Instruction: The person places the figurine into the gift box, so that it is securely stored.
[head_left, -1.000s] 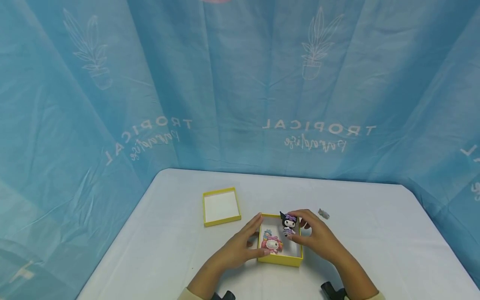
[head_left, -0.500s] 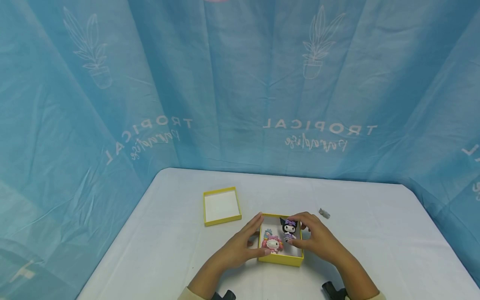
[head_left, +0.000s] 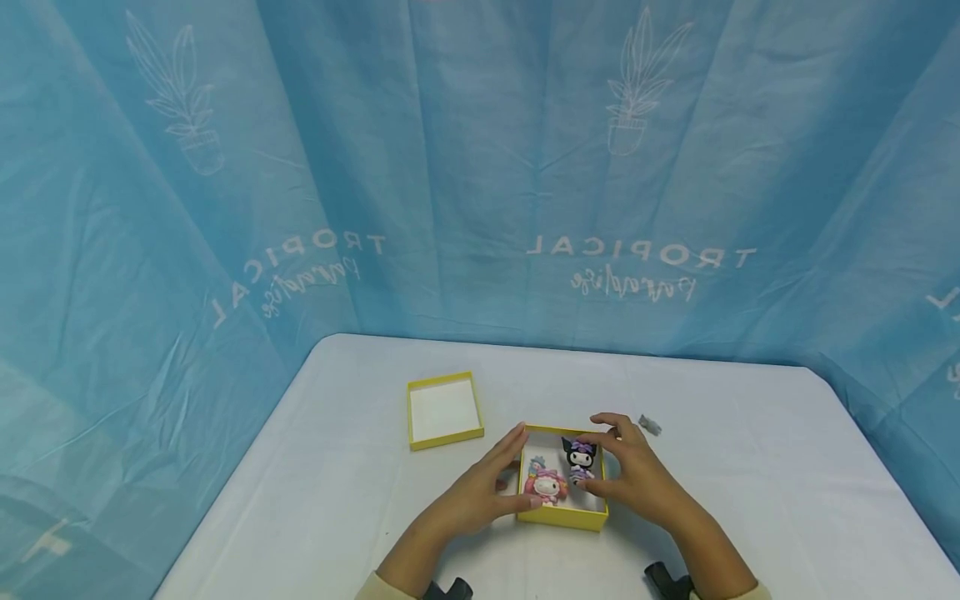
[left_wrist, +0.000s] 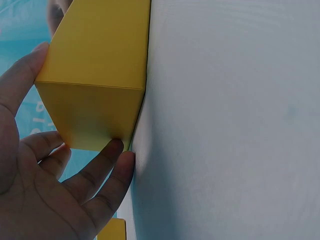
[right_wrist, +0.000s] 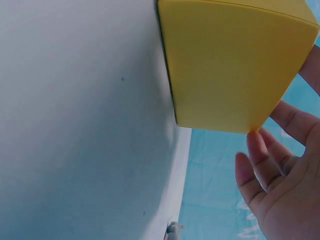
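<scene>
In the head view a yellow box (head_left: 562, 517) with a pale inside sits near the middle of the white table. My left hand (head_left: 474, 498) holds its left side, thumb at the front rim and fingers along the left wall (left_wrist: 92, 112). Inside, at the front left, lies a pink-hooded figurine (head_left: 546, 485) with a small blue shape behind it. My right hand (head_left: 637, 477) reaches over the right rim and pinches a black-and-purple figurine (head_left: 581, 458) inside the box. In the right wrist view its other fingers (right_wrist: 257, 150) spread by the box's outer wall (right_wrist: 230, 70).
A shallow yellow lid (head_left: 444, 412) lies inner side up, left of the box and farther back. Beyond my right hand is a small grey object (head_left: 649, 426). A blue curtain (head_left: 480, 167) hangs behind the table (head_left: 337, 467).
The black-and-purple figurine has gone down into the box with my right hand, whose fingers have since spread a little. My left hand and the box have stayed in place.
</scene>
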